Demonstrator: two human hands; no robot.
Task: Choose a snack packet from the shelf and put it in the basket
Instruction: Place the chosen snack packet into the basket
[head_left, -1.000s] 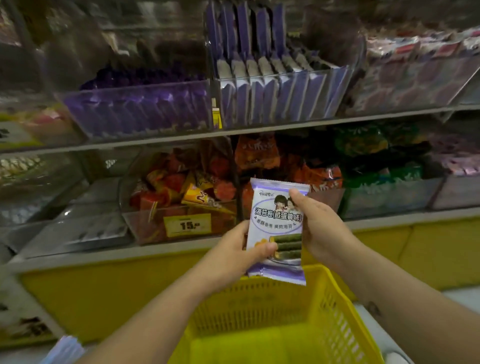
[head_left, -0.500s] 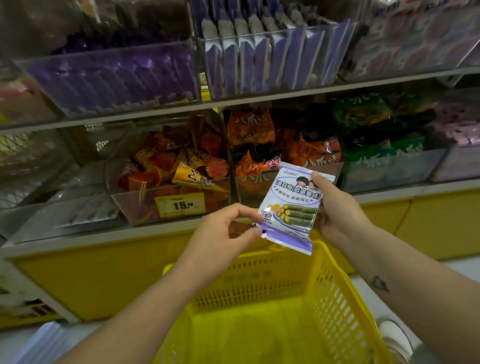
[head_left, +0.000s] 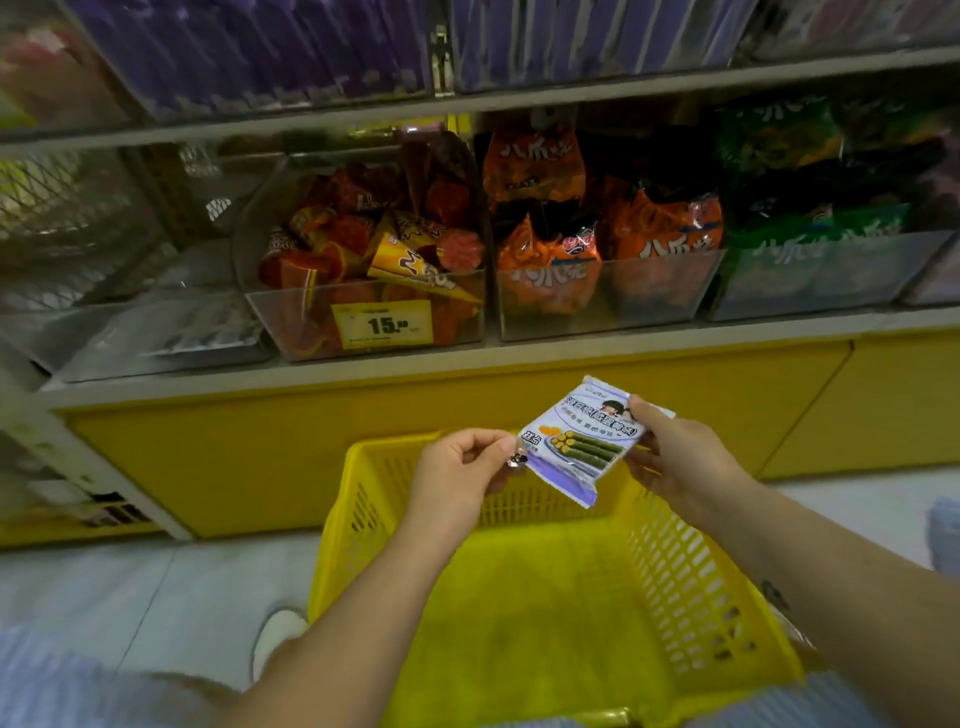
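Now, snack packet (head_left: 582, 441) between both hands (head_left: 460, 470) (head_left: 683, 460) (above basket (head_left: 675, 577)).

One yellow basket (head_left: 545, 506) sat at six o'clock. Two hands showed: a left hand (head_left: 457, 473) at six o'clock and a right hand (head_left: 680, 457) at four. Between them was one snack packet (head_left: 582, 441). One price tag (head_left: 383, 325) hung at ten o'clock, and one white shoe (head_left: 275, 639) lay at seven.

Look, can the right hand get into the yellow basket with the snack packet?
Probably yes. The right hand holds the snack packet just above the basket, whose top is open; nothing seems in the way.
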